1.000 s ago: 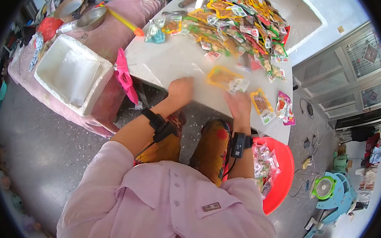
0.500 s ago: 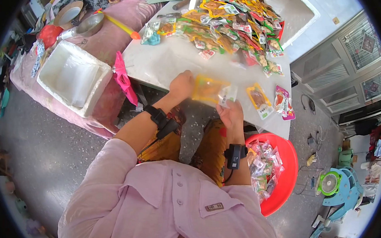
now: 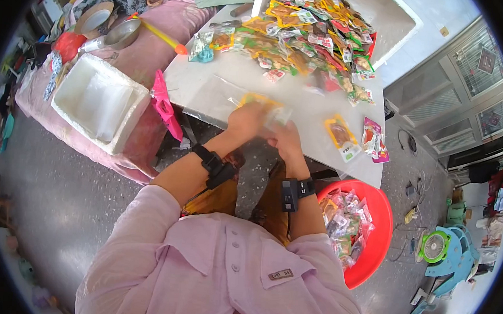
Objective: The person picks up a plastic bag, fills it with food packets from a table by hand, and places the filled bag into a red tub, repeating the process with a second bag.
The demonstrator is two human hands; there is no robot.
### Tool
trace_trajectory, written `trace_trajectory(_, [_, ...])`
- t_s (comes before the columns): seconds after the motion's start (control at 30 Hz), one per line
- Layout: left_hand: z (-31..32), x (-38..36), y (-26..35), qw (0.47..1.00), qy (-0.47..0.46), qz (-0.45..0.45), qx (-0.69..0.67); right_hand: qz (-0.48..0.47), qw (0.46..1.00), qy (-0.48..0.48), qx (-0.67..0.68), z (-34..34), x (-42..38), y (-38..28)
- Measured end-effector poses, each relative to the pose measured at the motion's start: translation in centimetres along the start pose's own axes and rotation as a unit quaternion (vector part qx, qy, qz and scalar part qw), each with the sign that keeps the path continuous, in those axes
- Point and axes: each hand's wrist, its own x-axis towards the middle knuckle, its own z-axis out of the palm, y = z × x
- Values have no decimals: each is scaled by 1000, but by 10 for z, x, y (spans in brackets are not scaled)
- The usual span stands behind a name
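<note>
Over the table's near edge, a yellow-edged food packet (image 3: 261,100) with a clear end lies between my hands, partly hidden by them. My left hand (image 3: 246,122) is curled closed at its near left side. At the right end, my right hand (image 3: 287,141) pinches the packet, its fingers slightly blurred. What looks like a clear plastic sheet or bag (image 3: 224,93) shows just left of the packet. To the right lie another yellow-edged packet (image 3: 339,133) and a pink-and-white packet (image 3: 372,137).
A heap of food packets (image 3: 322,34) covers the far part of the table (image 3: 193,78). Below its right edge stands a red tub (image 3: 378,239) holding bagged packets. A white foam box (image 3: 65,99) and a pink plastic bag (image 3: 163,108) are at the left.
The yellow-edged packet has shifted slightly left and away from me. My left hand has moved right and nearer, covering part of it; my right hand has moved left, bringing both hands together.
</note>
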Motion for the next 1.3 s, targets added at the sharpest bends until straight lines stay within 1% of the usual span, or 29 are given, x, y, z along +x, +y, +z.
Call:
trace_trajectory(0.1, [10, -1, -10, 999, -17, -25, 24, -53, 991, 49, -112, -18, 8, 4])
trace_trajectory(0.2, [14, 1, -13, 999, -28, -21, 35, -56, 962, 35, -263, -19, 15, 9])
trace_trajectory(0.3, [26, 2, -20, 997, 9, 6, 74, -92, 978, 33, -185, 0, 25, 16])
trace_trajectory(0.4, [20, 7, -12, 998, -21, 8, 57, -220, 923, 90, -303, 13, 43, 18])
trace_trajectory(0.5, [10, 8, -14, 999, 14, 21, 28, -135, 910, -21, -391, 22, 31, -20])
trace_trajectory(0.6, [26, 4, -37, 997, 32, 5, 69, -201, 893, -39, -400, -8, 66, -20])
trace_trajectory(0.63, [31, 2, -42, 997, 36, 7, 62, -202, 917, 9, -344, -10, 66, -31])
trace_trajectory(0.67, [35, 0, -46, 998, 40, 10, 56, -269, 889, 52, -366, -15, 78, -33])
trace_trajectory(0.73, [37, -1, -48, 998, 39, 15, 48, -394, 815, 138, -402, -22, 105, -37])
trace_trajectory(0.83, [35, -1, -47, 998, 36, 29, 50, -315, 814, 146, -465, -17, 124, -58])
trace_trajectory(0.93, [35, -1, -50, 996, 46, 51, 60, -483, 709, 226, -461, -21, 168, -49])
trace_trajectory(1.03, [35, -1, -51, 996, 43, 51, 55, -410, 638, 319, -568, -30, 194, -39])
trace_trajectory(1.13, [33, -1, -51, 996, 50, 59, 45, -315, 693, 243, -601, -45, 206, -44])
trace_trajectory(1.23, [33, -3, -50, 995, 56, 70, 40, -408, 660, 232, -586, -53, 187, -38])
trace_trajectory(1.3, [33, -2, -51, 995, 55, 74, 47, -395, 679, 197, -587, -55, 158, -32])
